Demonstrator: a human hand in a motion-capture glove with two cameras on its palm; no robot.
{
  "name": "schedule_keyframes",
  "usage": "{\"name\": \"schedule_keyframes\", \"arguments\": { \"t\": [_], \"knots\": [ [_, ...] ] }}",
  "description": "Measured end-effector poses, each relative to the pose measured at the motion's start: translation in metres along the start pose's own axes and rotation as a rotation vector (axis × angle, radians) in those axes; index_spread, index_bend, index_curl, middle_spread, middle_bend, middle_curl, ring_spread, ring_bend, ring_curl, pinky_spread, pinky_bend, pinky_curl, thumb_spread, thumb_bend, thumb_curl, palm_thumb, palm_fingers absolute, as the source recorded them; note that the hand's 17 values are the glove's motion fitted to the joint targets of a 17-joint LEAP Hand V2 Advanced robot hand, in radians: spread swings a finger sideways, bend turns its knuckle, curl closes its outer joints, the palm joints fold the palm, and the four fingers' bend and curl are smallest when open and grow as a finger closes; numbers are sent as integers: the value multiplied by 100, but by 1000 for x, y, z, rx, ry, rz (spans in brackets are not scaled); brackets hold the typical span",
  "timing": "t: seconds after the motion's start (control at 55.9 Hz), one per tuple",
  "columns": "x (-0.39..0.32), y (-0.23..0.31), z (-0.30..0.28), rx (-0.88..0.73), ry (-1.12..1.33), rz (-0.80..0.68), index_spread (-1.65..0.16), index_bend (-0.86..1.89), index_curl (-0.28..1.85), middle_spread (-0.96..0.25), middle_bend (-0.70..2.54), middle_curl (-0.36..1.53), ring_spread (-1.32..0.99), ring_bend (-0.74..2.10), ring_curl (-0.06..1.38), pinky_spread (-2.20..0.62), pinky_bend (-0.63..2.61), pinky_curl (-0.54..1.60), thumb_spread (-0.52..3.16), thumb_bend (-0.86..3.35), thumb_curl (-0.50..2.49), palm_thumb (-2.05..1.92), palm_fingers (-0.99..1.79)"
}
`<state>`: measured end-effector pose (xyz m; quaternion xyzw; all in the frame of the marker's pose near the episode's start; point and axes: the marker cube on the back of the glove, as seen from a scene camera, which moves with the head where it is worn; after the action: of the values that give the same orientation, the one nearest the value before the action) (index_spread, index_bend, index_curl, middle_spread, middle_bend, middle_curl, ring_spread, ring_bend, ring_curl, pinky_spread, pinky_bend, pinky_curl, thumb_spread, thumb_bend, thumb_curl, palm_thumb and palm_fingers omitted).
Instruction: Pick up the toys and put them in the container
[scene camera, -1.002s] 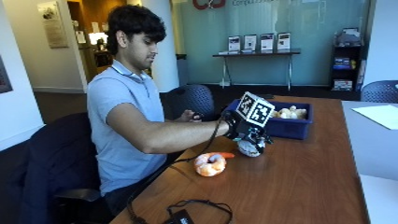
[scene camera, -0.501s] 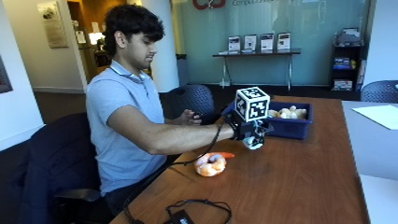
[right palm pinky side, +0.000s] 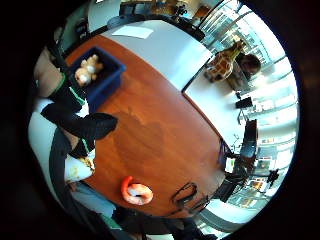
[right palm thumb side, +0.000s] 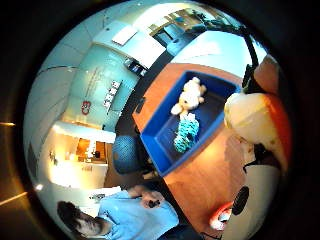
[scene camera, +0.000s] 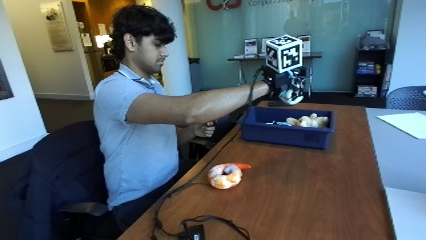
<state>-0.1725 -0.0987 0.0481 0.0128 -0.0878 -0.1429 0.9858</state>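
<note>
1. A soft white and orange plush toy (right palm thumb side: 257, 125) sits in the gloved right hand (scene camera: 285, 87), raised above the near rim of the rectangular dark blue plastic container (scene camera: 286, 134). The thumb-side palm view shows it pressed close against the palm; the fingers appear curled round it, though only part of that hold shows.
2. It looks light and squashy, unlikely to break or slip, so a hold round its rounded body should serve, and letting go over the container should be safe.
3. Inside the container lie a cream plush animal (right palm thumb side: 189, 95) and a teal knitted-looking toy (right palm thumb side: 186, 132).
4. A pink and orange plush shrimp (scene camera: 225, 175) rests on the brown wooden table (scene camera: 319, 200), toward the person's edge, well apart from the container. It likely handles the same; its curled middle seems the easiest place to take.
5. A black cable (scene camera: 200, 222) lies near that same edge.
</note>
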Motion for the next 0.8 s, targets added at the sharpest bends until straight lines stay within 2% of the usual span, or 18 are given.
{"name": "schedule_keyframes", "arguments": {
  "t": [0.286,0.411,0.465,0.501,0.519,0.537,0.59,0.68,0.805],
  "knots": [
    [-59,-66,-4,-54,3,-23,-23,12,41,1,43,54,-19,100,48,-36,112,44,158,60,59,81,90],
    [-74,-79,8,-179,1,13,-23,11,38,1,43,56,-19,103,50,-36,118,46,158,59,57,76,81],
    [-74,-78,14,-271,17,51,-24,9,36,2,37,55,-18,98,49,-35,122,47,161,58,53,68,61],
    [-71,-75,17,-323,28,70,-26,11,36,3,27,53,-16,87,47,-31,125,48,160,53,49,57,27],
    [-70,-74,19,-344,32,76,-26,14,38,4,25,53,-15,85,49,-30,128,50,160,50,47,52,21],
    [-68,-72,21,-361,35,79,-27,18,39,4,18,51,-12,75,46,-27,129,50,159,46,44,44,1],
    [-64,-67,26,-381,32,70,-28,21,39,5,9,45,-7,55,40,-17,129,49,156,35,37,24,-21],
    [-55,-53,28,-368,20,52,-29,19,37,5,9,39,-3,42,30,-8,124,43,151,25,32,6,-19],
    [-32,-21,27,-381,54,33,-30,18,37,5,10,34,0,38,28,0,118,40,148,18,29,-2,-15]
  ]
}}
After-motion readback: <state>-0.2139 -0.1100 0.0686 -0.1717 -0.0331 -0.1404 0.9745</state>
